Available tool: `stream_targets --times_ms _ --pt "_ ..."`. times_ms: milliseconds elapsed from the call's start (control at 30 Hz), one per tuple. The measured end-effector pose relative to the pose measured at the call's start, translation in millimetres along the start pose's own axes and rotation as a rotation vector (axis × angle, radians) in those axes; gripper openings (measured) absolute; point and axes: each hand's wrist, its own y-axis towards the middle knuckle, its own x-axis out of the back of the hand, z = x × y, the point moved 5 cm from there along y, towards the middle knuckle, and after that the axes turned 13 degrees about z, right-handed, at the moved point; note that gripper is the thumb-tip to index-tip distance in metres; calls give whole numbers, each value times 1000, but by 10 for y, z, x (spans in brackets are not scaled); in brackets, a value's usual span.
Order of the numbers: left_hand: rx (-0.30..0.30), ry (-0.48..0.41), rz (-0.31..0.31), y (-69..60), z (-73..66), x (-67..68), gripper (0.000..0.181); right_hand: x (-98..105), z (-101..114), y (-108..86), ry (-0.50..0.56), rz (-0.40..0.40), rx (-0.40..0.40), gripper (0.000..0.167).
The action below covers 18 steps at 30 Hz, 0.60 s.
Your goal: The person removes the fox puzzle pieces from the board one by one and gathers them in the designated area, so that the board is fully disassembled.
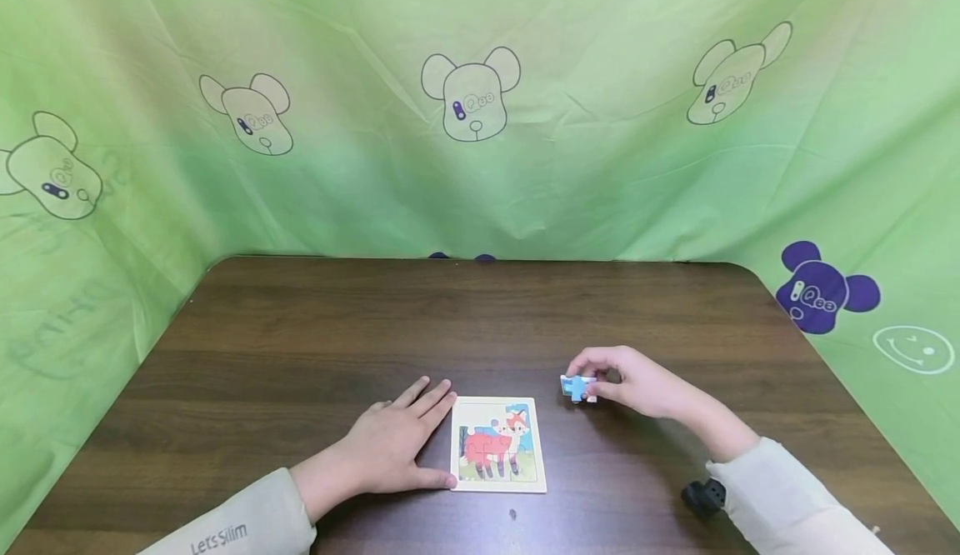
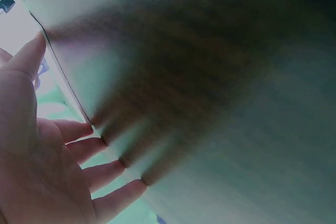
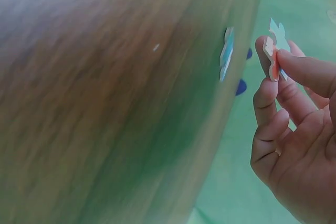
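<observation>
1. Two hands at a brown table (image 1: 337,313), facing a green cloth (image 1: 360,180) printed with bear heads.
2. Left hand (image 1: 386,447): palm down, fingers extended and spread, grasping nothing; thumb and index fingertips meet the near and far corners of the board's adjacent side.
3. Board (image 1: 480,413): flat on the table between the hands, pale-rimmed; joined pieces show a fox, and a bare patch lies at the upper left.
4. Right hand (image 1: 637,380): above the table, beyond the board's other side; thumb and index finger pinch a piece (image 3: 273,59) showing orange, with blue-green behind it. Whether that is a second piece, I cannot tell.
5. Loose piece (image 3: 227,55): blue-faced, on the table, near the right hand.
6. Black object (image 1: 703,498): beside the right cuff (image 1: 757,480).
</observation>
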Motion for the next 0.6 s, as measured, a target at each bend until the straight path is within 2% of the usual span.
stream_targets --times_ms 233,600 --pt "-1 4 -1 -1 0 -3 100 69 -113 -116 -38 -34 -21 21" --pt "0 10 1 2 4 -4 100 131 -264 -169 -48 -26 -38 22"
